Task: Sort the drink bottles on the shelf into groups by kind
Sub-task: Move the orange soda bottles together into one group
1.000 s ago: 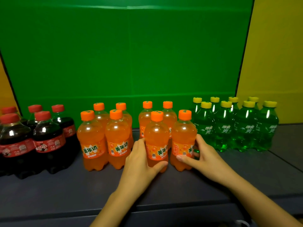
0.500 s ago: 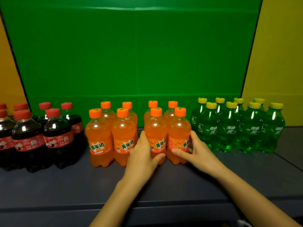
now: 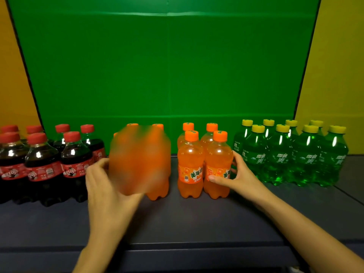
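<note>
Orange bottles [image 3: 204, 164] stand in a block of four on the shelf [image 3: 197, 223], and the right hand [image 3: 239, 175] wraps its grip around the front right one. Left of them, the left hand [image 3: 106, 186] cups a blurred orange cluster [image 3: 139, 160]; whether its grip closes is unclear. Beyond the left hand stand cola bottles [image 3: 43, 166]; beyond the right, green bottles [image 3: 291, 156].

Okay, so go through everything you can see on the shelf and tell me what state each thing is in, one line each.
Cola bottles: upright, capped, grouped at left.
Left orange bottles: upright, partly blurred.
Right orange bottles: four, upright, capped, packed together.
Green bottles: upright, yellow caps on, grouped at right.
Left hand: at the left orange group's side; grip unclear.
Right hand: wrapped around the front right orange bottle.
</note>
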Demonstrator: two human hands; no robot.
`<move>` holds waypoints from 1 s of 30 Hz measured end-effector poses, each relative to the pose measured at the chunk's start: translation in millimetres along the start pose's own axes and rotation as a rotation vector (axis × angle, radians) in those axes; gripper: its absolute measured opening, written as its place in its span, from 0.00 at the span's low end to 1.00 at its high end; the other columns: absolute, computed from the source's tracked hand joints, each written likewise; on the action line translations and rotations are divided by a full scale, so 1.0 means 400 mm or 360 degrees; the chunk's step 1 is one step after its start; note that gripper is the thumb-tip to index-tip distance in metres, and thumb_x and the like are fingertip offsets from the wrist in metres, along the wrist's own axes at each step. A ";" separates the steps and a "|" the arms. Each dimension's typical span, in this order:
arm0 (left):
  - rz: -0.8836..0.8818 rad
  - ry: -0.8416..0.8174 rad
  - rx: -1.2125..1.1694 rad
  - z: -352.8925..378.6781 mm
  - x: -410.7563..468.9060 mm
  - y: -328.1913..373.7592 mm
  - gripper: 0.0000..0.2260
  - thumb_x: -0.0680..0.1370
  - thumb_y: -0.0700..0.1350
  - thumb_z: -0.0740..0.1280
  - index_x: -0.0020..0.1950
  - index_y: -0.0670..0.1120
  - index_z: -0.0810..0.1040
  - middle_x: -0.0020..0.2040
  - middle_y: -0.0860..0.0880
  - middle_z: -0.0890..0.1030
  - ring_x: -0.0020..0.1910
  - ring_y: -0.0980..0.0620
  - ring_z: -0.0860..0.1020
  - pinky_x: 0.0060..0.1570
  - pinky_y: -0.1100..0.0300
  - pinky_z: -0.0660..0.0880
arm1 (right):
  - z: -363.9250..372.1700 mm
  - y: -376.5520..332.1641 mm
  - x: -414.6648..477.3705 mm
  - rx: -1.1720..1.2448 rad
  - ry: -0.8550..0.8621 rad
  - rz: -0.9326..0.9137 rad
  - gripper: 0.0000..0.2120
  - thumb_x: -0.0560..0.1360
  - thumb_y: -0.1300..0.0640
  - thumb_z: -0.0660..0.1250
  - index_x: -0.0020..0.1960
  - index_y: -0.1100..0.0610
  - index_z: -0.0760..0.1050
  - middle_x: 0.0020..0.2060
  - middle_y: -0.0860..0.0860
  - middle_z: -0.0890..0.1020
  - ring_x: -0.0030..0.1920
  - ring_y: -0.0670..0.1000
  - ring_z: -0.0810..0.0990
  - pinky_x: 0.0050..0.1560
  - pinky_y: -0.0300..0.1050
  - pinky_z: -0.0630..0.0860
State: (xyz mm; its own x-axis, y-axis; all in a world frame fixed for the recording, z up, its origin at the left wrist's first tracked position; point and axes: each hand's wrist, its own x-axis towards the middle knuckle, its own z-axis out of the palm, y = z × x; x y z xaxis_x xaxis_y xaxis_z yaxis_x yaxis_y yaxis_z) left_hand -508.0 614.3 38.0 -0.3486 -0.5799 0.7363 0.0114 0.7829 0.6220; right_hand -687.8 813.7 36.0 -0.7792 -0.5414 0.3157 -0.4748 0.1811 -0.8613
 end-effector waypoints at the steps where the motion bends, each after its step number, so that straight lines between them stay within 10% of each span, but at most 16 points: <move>1: -0.0172 -0.0060 -0.0053 -0.006 0.011 -0.022 0.43 0.54 0.62 0.71 0.64 0.45 0.63 0.56 0.52 0.66 0.59 0.49 0.69 0.56 0.57 0.67 | 0.003 -0.003 0.006 0.0073 -0.0050 0.0003 0.41 0.65 0.56 0.75 0.69 0.44 0.55 0.59 0.39 0.68 0.57 0.39 0.71 0.52 0.30 0.72; 5: -0.0515 -0.0596 -0.0374 -0.023 0.052 -0.012 0.49 0.53 0.57 0.76 0.67 0.42 0.60 0.63 0.47 0.67 0.66 0.46 0.68 0.60 0.55 0.65 | 0.017 0.006 0.031 0.0289 -0.0180 0.0019 0.43 0.62 0.58 0.78 0.67 0.44 0.56 0.59 0.42 0.74 0.55 0.38 0.75 0.45 0.31 0.76; 7: -0.0414 -0.0795 -0.0332 -0.022 0.068 0.088 0.18 0.65 0.38 0.75 0.44 0.41 0.66 0.56 0.35 0.73 0.60 0.37 0.72 0.61 0.43 0.67 | 0.021 0.018 0.040 0.0321 -0.0182 0.0016 0.50 0.57 0.54 0.79 0.71 0.47 0.54 0.62 0.46 0.74 0.57 0.41 0.76 0.47 0.34 0.77; 9: -0.0354 -0.0943 -0.0275 -0.024 0.081 0.165 0.22 0.69 0.26 0.67 0.34 0.47 0.59 0.55 0.25 0.73 0.58 0.27 0.71 0.61 0.34 0.65 | 0.022 0.025 0.043 0.0331 -0.0210 0.0019 0.58 0.50 0.48 0.81 0.72 0.47 0.52 0.61 0.45 0.74 0.57 0.41 0.77 0.46 0.33 0.77; 11: -0.0409 -0.0883 -0.0430 -0.010 0.104 0.078 0.21 0.61 0.36 0.79 0.40 0.46 0.68 0.58 0.31 0.76 0.60 0.30 0.73 0.58 0.40 0.72 | 0.021 0.031 0.045 0.0317 -0.0227 0.0027 0.64 0.43 0.40 0.81 0.72 0.47 0.52 0.61 0.44 0.74 0.57 0.41 0.77 0.47 0.33 0.77; 14: -0.0511 -0.0986 -0.0684 -0.001 0.127 -0.100 0.54 0.44 0.59 0.82 0.66 0.52 0.65 0.61 0.48 0.77 0.59 0.48 0.78 0.53 0.54 0.77 | 0.024 0.039 0.048 0.0326 -0.0223 0.0023 0.65 0.41 0.37 0.80 0.72 0.49 0.54 0.61 0.45 0.74 0.58 0.42 0.77 0.47 0.33 0.77; 30: -0.0510 -0.1119 -0.0820 0.067 0.144 -0.180 0.52 0.45 0.59 0.81 0.66 0.48 0.69 0.56 0.48 0.81 0.52 0.52 0.82 0.44 0.62 0.80 | 0.047 0.032 0.050 0.0300 -0.0183 -0.0013 0.55 0.48 0.45 0.79 0.70 0.48 0.56 0.59 0.42 0.74 0.54 0.35 0.76 0.45 0.27 0.75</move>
State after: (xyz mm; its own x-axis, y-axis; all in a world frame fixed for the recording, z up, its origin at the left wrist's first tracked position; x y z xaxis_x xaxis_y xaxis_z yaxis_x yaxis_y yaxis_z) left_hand -554.0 530.7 28.4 -0.8932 -0.3497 0.2828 0.1724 0.3145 0.9335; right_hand -701.6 789.8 23.8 -0.7188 -0.6342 0.2847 -0.3874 0.0254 -0.9216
